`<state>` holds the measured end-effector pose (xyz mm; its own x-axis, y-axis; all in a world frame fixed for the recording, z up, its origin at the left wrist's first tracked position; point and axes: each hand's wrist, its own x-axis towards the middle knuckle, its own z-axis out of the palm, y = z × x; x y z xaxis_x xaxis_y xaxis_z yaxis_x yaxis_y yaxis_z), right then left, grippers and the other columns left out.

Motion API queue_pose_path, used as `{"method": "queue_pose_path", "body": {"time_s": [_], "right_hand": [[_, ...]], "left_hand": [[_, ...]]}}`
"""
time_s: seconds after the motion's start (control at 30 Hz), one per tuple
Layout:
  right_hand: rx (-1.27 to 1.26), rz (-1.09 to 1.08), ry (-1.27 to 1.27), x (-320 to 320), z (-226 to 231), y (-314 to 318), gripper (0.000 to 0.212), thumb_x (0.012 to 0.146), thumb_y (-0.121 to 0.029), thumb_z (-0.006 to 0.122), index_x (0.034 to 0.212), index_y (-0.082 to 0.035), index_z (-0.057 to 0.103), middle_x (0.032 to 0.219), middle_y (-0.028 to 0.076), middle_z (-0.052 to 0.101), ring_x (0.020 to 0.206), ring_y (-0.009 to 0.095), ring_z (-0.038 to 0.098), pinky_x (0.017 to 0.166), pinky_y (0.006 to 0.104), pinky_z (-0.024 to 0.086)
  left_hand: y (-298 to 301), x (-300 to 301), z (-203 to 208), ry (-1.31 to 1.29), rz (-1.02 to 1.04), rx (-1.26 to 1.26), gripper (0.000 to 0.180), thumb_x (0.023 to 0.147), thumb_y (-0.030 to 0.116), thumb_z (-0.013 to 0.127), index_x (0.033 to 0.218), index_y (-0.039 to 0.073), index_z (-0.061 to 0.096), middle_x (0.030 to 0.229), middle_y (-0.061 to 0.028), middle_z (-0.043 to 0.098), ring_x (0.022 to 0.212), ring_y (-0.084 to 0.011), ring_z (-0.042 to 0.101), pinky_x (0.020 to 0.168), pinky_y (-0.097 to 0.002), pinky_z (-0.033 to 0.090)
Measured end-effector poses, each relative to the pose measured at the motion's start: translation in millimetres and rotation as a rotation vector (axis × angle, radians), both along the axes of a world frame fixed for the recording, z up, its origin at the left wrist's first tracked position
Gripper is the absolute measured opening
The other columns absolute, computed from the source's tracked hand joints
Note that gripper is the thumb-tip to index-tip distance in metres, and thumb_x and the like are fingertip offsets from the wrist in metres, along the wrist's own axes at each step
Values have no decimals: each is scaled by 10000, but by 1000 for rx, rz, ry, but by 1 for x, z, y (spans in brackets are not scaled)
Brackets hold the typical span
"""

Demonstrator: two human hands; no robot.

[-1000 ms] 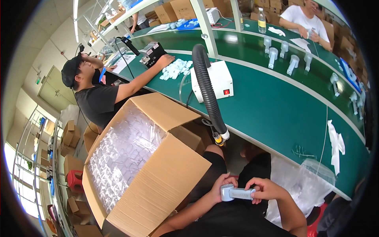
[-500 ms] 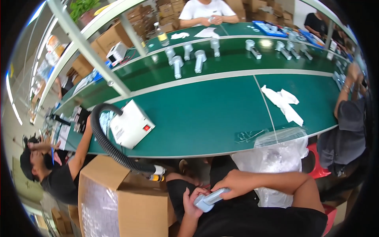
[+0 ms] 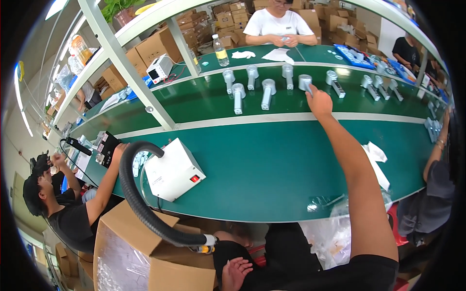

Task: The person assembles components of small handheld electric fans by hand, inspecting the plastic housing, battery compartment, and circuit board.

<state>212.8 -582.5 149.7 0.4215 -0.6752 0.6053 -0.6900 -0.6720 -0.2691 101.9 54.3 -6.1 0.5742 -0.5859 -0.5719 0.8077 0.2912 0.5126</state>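
Note:
My right arm stretches forward over the green bench, and my right hand [image 3: 320,103] is closed round the handle of a pale-blue handheld device [image 3: 305,81] with a round head. It is at the raised green shelf, in a row of similar devices; whether it touches the shelf I cannot tell. Nearest on its left stands another device [image 3: 287,75], and on its right one with a dark handle face [image 3: 335,83]. My left hand [image 3: 236,271] rests low by my lap, palm up, fingers loosely spread, holding nothing.
A white box-shaped machine [image 3: 174,169] with a black corrugated hose [image 3: 133,194] stands on the left of the bench. Below it is an open carton [image 3: 179,276]. White cloth [image 3: 378,165] lies on the right. Other people [image 3: 279,26] work across and at both sides.
My right hand has carried the pale-blue device from my lap up to the shelf row. My left hand has let go of it and stayed low. The view has shifted.

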Motion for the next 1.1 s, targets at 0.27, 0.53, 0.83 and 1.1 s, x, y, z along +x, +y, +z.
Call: {"method": "queue_pose_path", "body": {"time_s": [0.27, 0.53, 0.83, 1.1], "right_hand": [[-518, 215, 21, 136, 58, 18, 322, 857, -416, 641, 1011, -145, 725, 1273, 154, 582, 1205, 343, 513, 909, 490, 431], [211, 182, 595, 369, 21, 86, 584, 912, -605, 438, 1239, -168, 645, 1295, 136, 598, 1305, 401, 440, 1039, 558, 299], [950, 934, -471, 343, 49, 39, 321, 818, -168, 638, 1124, -97, 705, 957, 57, 701, 830, 144, 650, 785, 293, 496], [1346, 1152, -380, 76, 152, 221, 317, 918, -284, 618, 1105, -31, 580, 801, 32, 593, 725, 133, 609, 659, 270, 511]], "left_hand": [[47, 1, -58, -182, -116, 211, 640, 932, 571, 489, 1366, 104, 440, 1244, -191, 562, 1179, -414, 528, 993, -585, 412], [10, 24, -44, 66, -2, -226, 467, 996, 424, 464, 1342, 111, 452, 1123, -151, 585, 1033, -341, 560, 914, -537, 462], [0, 11, -23, -140, -205, 6, 490, 1005, 409, 439, 1387, 102, 428, 1253, -188, 572, 1163, -363, 572, 960, -541, 479], [2, -41, 41, -523, -272, 22, 308, 1048, 220, 406, 1246, 14, 522, 1109, -82, 614, 1003, -148, 608, 878, -287, 483]]}}
